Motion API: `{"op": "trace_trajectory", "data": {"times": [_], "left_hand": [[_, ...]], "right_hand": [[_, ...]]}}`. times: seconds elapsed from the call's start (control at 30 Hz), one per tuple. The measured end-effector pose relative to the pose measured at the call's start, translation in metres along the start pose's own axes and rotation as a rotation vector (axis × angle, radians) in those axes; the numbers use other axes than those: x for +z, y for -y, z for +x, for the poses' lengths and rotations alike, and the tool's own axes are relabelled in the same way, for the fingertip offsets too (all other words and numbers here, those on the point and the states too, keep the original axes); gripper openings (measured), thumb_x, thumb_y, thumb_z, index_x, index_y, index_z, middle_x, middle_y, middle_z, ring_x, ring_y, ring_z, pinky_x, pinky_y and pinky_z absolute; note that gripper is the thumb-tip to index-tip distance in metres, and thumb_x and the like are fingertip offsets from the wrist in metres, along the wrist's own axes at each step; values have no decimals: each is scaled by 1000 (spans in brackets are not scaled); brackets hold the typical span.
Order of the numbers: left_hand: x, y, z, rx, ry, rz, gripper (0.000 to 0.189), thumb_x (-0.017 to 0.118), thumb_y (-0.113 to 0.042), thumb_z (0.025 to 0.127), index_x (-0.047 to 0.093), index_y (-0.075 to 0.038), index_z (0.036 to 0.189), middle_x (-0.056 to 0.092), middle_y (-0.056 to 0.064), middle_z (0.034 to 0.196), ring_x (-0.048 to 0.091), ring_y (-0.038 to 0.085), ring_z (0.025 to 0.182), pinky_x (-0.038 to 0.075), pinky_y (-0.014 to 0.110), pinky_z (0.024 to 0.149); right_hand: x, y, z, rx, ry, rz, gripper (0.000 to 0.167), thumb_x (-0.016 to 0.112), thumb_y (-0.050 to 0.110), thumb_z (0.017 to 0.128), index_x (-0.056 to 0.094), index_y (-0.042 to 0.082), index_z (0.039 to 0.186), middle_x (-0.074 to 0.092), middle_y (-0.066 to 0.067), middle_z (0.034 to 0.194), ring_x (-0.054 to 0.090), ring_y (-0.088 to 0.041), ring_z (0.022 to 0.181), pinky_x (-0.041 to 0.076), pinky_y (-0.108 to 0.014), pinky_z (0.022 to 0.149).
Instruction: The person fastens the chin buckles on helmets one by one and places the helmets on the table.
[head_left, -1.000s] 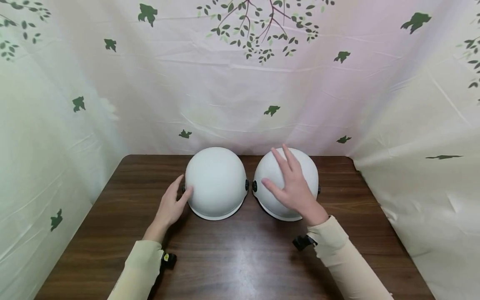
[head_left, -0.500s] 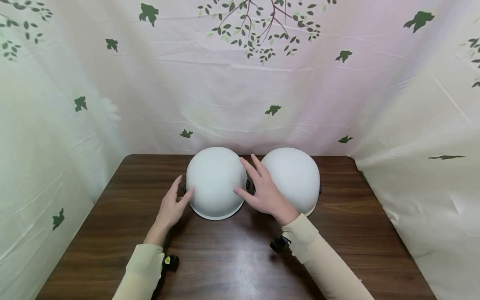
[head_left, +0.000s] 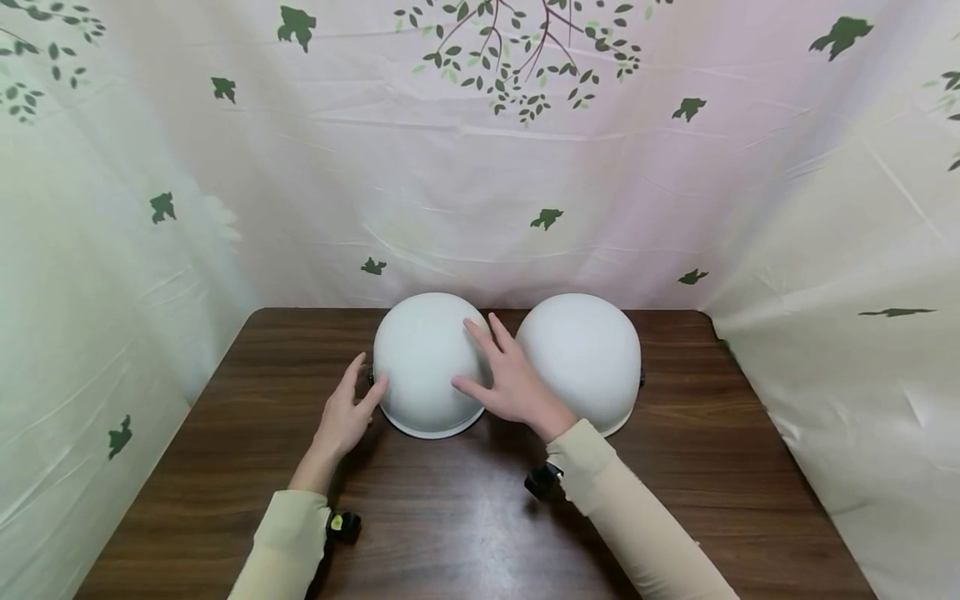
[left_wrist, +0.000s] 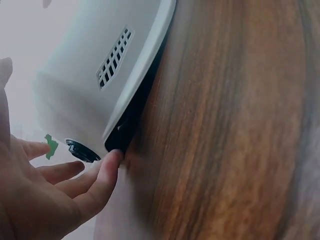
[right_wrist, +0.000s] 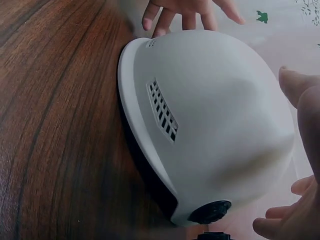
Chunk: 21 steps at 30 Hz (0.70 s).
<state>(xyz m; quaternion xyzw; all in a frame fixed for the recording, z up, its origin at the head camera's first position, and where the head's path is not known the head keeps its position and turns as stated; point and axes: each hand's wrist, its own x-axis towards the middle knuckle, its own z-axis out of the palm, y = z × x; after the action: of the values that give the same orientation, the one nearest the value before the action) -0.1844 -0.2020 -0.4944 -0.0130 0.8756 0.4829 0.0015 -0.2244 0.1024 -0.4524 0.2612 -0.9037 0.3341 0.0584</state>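
Two white helmets lie dome-up, side by side at the table's back: the left helmet (head_left: 423, 362) and the right helmet (head_left: 585, 358). Grid vents (right_wrist: 162, 110) and black side knobs (right_wrist: 210, 212) show on the left one. At that helmet's left side is my left hand (head_left: 343, 421), fingers spread and slightly bent; in the left wrist view one fingertip meets or nearly meets the black lower edge (left_wrist: 131, 117). Between the domes, my right hand (head_left: 513, 383) reaches over the left helmet's right side, fingers spread. Whether it touches the shell I cannot tell.
Brown wooden table (head_left: 450, 517) stretches toward me. Pale curtains (head_left: 315, 192) printed with leaves and green birds hang behind and at both sides, close to the table's back edge. Small black cameras (head_left: 543, 481) sit on both wrists.
My right hand has moved left, from over the right helmet to the left helmet's right side. My left hand has stayed almost still beside the left helmet.
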Motion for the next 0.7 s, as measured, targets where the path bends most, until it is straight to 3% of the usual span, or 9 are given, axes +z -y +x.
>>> {"op": "trace_trajectory", "data": {"times": [0.4,0.7], "left_hand": [[7,1,1,6,13,-116,82,60,-53,104,19,-24,169,28,16,170,66,46,122,63,45,83],[12,-1,1,26,-5,-118,87,68,-48,101,20,-25,169,26,13,171,68,43,116,62,39,81]], "right_hand": [[11,-2,1,27,52,15,93,73,55,95,19,35,169,-1,-18,176,22,-45,157,33,-60,121],[20,-3,1,9,42,13,98,75,53,94,17,33,170,3,-23,174,24,-48,156,34,-63,119]]}}
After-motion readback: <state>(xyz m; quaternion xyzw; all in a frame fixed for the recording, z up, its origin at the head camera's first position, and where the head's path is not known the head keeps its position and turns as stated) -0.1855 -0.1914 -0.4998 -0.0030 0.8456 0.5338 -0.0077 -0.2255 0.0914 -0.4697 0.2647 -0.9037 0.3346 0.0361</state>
